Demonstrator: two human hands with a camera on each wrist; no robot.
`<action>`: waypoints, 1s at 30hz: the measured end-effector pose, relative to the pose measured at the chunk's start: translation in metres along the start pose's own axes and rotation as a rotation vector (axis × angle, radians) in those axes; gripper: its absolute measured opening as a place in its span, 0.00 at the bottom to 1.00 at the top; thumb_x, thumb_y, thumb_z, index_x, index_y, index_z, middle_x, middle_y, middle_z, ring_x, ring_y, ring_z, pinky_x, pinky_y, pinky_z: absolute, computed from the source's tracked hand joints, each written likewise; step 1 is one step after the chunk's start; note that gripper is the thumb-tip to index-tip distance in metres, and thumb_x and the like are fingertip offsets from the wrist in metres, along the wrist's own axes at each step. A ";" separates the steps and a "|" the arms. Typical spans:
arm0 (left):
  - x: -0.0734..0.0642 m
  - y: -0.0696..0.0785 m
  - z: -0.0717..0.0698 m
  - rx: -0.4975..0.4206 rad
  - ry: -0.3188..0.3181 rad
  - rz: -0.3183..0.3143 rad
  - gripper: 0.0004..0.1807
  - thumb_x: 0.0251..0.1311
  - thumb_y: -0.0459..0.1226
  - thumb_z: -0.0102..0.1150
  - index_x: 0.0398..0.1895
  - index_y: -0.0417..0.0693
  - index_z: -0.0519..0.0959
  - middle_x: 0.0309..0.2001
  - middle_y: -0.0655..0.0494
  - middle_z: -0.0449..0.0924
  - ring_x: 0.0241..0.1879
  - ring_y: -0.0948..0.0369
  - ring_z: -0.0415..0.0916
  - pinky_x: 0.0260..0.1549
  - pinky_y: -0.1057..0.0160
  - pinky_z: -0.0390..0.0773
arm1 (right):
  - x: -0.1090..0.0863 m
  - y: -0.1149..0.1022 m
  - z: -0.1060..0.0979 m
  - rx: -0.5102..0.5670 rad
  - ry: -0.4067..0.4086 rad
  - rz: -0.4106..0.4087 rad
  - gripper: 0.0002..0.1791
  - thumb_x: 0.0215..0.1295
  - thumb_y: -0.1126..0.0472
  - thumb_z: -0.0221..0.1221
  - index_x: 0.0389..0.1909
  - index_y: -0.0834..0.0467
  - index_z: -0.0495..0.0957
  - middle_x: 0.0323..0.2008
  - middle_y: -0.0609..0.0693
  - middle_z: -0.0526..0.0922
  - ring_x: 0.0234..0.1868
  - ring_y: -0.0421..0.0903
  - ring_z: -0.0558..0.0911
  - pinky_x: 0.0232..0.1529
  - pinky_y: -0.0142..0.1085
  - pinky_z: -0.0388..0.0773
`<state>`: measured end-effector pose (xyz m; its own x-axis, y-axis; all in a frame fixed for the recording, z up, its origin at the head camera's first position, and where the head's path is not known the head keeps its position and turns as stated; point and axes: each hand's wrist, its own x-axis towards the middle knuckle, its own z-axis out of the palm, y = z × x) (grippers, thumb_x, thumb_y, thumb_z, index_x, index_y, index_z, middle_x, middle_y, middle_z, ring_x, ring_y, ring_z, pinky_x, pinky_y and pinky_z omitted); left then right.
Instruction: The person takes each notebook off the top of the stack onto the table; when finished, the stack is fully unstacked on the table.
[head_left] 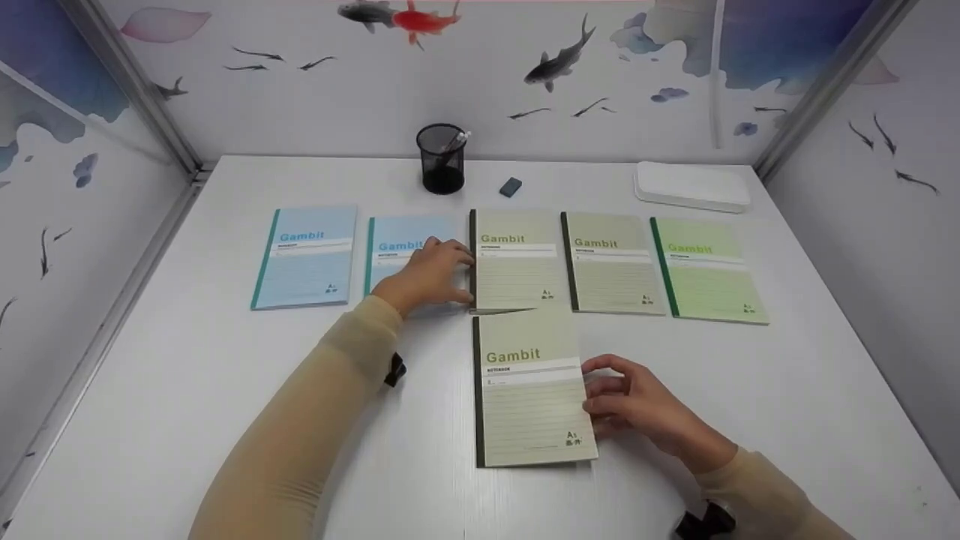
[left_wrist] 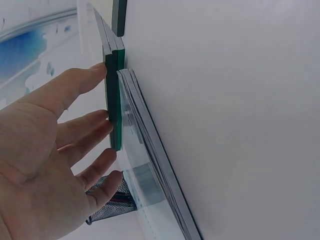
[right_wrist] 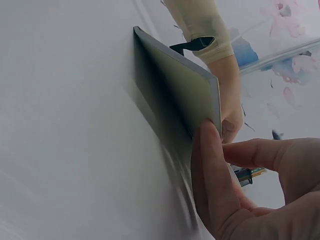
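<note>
My right hand (head_left: 649,405) pinches the right edge of an olive-green notebook (head_left: 532,412), thumb on top and fingers beneath. In the right wrist view this notebook (right_wrist: 187,82) is tilted, its held edge raised off the table. My left hand (head_left: 427,274) touches the dark spine of the middle olive notebook (head_left: 517,277) in the row. In the left wrist view its thumb and fingers (left_wrist: 95,120) lie spread along two layered spines (left_wrist: 114,100). A blue notebook (head_left: 379,281) lies partly hidden under that hand.
Another blue notebook (head_left: 304,259) lies at the row's left end. To the right lie another olive notebook (head_left: 611,270) and a bright green one (head_left: 709,277). Behind them stand a black mesh pen cup (head_left: 442,161), a dark eraser (head_left: 510,187) and a white case (head_left: 690,186).
</note>
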<state>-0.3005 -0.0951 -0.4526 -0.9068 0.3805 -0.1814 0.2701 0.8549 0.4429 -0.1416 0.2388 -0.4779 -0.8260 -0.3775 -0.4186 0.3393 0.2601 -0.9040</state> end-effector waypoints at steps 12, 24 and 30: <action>0.001 0.000 0.002 -0.011 -0.002 -0.020 0.39 0.58 0.47 0.76 0.72 0.48 0.74 0.73 0.58 0.69 0.72 0.53 0.60 0.74 0.52 0.64 | -0.002 -0.015 0.011 -0.412 0.028 -0.064 0.42 0.54 0.67 0.73 0.71 0.55 0.68 0.36 0.55 0.82 0.23 0.47 0.85 0.25 0.44 0.87; -0.002 0.002 0.001 -0.023 -0.001 -0.018 0.38 0.58 0.47 0.76 0.71 0.48 0.74 0.72 0.58 0.69 0.72 0.53 0.60 0.74 0.51 0.64 | 0.004 -0.024 0.025 -0.643 0.112 -0.016 0.40 0.51 0.65 0.78 0.68 0.54 0.76 0.28 0.51 0.80 0.19 0.44 0.79 0.20 0.37 0.81; -0.002 0.001 0.002 0.019 0.015 0.017 0.37 0.59 0.47 0.75 0.70 0.45 0.75 0.72 0.55 0.70 0.71 0.51 0.61 0.73 0.50 0.64 | 0.006 -0.030 0.030 -0.720 0.122 0.003 0.41 0.50 0.67 0.77 0.68 0.54 0.76 0.26 0.50 0.80 0.17 0.43 0.79 0.19 0.35 0.79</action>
<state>-0.2979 -0.0941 -0.4540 -0.9068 0.3896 -0.1612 0.2912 0.8552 0.4287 -0.1430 0.2025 -0.4556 -0.8842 -0.2849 -0.3703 -0.0039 0.7970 -0.6040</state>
